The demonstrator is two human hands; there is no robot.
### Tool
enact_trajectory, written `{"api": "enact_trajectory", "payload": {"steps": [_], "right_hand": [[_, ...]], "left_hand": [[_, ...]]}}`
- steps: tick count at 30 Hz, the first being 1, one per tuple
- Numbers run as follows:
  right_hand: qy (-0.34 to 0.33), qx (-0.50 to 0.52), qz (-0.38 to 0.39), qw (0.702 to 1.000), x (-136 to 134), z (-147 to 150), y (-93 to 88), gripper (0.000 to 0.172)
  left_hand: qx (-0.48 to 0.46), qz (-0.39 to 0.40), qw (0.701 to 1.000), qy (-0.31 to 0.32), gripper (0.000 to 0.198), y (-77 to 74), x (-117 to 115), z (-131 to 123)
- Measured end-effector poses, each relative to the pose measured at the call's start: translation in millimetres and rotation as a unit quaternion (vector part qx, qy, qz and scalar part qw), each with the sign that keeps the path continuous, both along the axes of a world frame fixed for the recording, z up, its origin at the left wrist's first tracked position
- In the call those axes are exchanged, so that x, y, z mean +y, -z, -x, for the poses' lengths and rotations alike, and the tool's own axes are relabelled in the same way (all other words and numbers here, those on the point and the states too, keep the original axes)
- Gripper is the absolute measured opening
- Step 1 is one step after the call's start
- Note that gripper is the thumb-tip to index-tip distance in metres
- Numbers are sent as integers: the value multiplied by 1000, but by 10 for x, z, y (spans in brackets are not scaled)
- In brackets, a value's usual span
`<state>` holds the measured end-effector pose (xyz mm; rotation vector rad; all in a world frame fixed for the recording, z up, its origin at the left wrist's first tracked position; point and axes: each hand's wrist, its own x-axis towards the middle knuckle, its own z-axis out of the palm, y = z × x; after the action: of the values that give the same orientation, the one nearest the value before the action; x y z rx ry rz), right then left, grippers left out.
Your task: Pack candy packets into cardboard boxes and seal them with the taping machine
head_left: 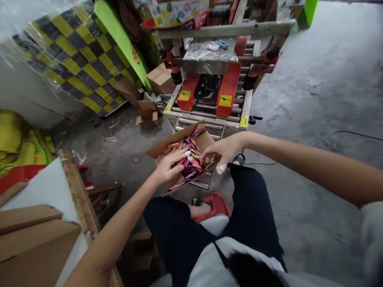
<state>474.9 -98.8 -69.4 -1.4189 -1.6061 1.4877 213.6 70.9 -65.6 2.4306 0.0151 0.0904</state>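
Note:
An open cardboard box (155, 150) full of small colourful packets (193, 159) rests on the front rollers of a carton sealing machine (209, 87). My left hand (169, 165) lies over the packets at the box's left side, fingers curled and pressing on them. My right hand (221, 151) reaches in from the right, fingers bent down at the box's right edge on the packets. Tape or a plaster wraps some fingertips. Which packets either hand grips is hidden.
My legs in dark trousers sit on a red stool (215, 205). Flat cardboard sheets (32, 239) lie on a table at the left. Small boxes (149, 113) and a checkered wrapped pallet (77, 52) stand on the concrete floor. A cable (329, 135) runs right.

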Motion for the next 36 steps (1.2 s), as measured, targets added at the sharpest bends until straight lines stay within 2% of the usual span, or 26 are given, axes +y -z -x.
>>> {"api": "enact_trajectory", "payload": {"steps": [4, 7, 9, 11, 12, 14, 16, 19, 20, 22, 25, 27, 31, 36], "right_hand": [[42, -61, 10, 997, 101, 22, -13, 60], [56, -143, 5, 988, 260, 38, -24, 55], [71, -197, 0, 978, 300, 50, -43, 50], [113, -243, -4, 963, 271, 83, -68, 44], [136, -267, -8, 954, 235, 111, -81, 42], [177, -310, -29, 934, 136, 186, -102, 43], [217, -353, -68, 908, 27, 273, -110, 52], [265, -401, -153, 864, -83, 378, -89, 70], [266, -404, -182, 856, -91, 400, -74, 73], [243, -391, -230, 858, -56, 423, -44, 71], [183, -376, -261, 870, 83, 430, -28, 50], [149, -397, -250, 870, 192, 439, -53, 38], [107, -471, -188, 855, 412, 519, -150, 34], [149, -498, -129, 845, 681, 693, -197, 36]], "left_hand": [[24, 82, 996, 16, 76, -23, 116, -73], [77, 76, 994, 11, 73, -163, 113, -123], [83, 6, 996, -34, 70, -253, -7, -114], [25, -115, 988, -105, 66, -268, -230, -66], [-15, -180, 974, -138, 60, -237, -367, -34], [-70, -280, 941, -175, 50, -109, -650, 21], [-73, -329, 925, -178, 53, 55, -882, 43], [-44, -354, 914, -191, 80, 212, -1042, 3], [-34, -358, 912, -197, 87, 219, -1045, -20], [-13, -359, 913, -196, 88, 174, -993, -64], [30, -345, 924, -164, 85, 28, -858, -122], [56, -338, 929, -140, 85, -65, -782, -165], [96, -353, 925, -107, 80, -177, -705, -289], [156, -340, 922, -98, 73, -241, -617, -441]]}}
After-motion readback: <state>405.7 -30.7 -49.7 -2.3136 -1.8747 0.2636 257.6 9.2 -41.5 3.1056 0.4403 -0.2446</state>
